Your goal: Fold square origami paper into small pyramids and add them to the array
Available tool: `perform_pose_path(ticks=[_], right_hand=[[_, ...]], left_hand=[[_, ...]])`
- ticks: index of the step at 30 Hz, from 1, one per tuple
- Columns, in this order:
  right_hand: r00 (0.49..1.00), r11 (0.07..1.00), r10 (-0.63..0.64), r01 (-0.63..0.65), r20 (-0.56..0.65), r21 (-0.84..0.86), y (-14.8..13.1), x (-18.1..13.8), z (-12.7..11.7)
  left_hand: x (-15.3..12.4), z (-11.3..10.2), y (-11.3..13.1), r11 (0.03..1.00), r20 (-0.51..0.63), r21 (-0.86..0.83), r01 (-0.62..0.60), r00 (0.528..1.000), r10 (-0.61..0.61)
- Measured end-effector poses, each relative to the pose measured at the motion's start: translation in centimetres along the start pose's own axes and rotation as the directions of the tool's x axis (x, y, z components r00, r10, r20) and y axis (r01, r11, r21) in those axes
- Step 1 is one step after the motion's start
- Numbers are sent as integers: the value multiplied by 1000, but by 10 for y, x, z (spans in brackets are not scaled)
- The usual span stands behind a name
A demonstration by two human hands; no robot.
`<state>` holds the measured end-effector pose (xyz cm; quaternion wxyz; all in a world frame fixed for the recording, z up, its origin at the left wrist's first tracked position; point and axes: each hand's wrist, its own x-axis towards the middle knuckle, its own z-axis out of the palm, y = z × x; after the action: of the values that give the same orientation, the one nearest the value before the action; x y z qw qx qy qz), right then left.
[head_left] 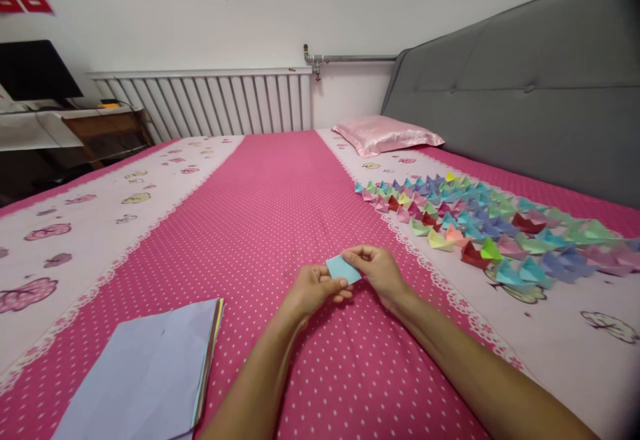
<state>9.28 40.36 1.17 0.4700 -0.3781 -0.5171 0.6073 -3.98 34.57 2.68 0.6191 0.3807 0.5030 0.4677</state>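
Observation:
A small folded piece of light blue paper (343, 269) is held up between both hands, above the pink dotted bedspread (280, 213). My left hand (316, 289) pinches its lower left side, thumb in front and fingers behind. From the upper right, my right hand (376, 268) grips the paper's edge between thumb and fingers. To the right of the hands lie rows of folded paper boats (470, 223) in many colours. At the lower left rests a stack of coloured paper sheets (145, 360), a pale lilac one on top.
A pink satin pillow (385, 133) lies at the far right, by the grey padded headboard (520, 73). Along the back wall runs a white radiator (210, 101). A desk (100, 120) with a black monitor (37, 70) stands at the far left.

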Motion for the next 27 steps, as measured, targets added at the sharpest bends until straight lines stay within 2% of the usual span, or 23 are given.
perform_pose_path(ticks=[5,14,19,22,24,27], right_hand=[[1000,999,29,-29,-3,27,-2,-1,0],[998,997,49,-50,30,54,-2,-1,0],[989,999,-25,30,144,-32,0,-2,0],[980,990,-62,84,187,-111,2,-2,1],[977,980,-111,138,183,-141,2,-2,0],[950,951,-234,268,207,-155,1,-2,-2]], left_hand=[[1,-1,0,1000,18,-2,12,1000,-12],[1,-3,-4,996,42,73,-54,998,51],[-1,-3,-3,982,74,103,-158,986,150],[-1,-1,-1,987,73,76,-142,988,136],[-1,-1,0,992,35,33,-119,992,118],[1,-2,4,992,-116,-85,-96,990,86]])
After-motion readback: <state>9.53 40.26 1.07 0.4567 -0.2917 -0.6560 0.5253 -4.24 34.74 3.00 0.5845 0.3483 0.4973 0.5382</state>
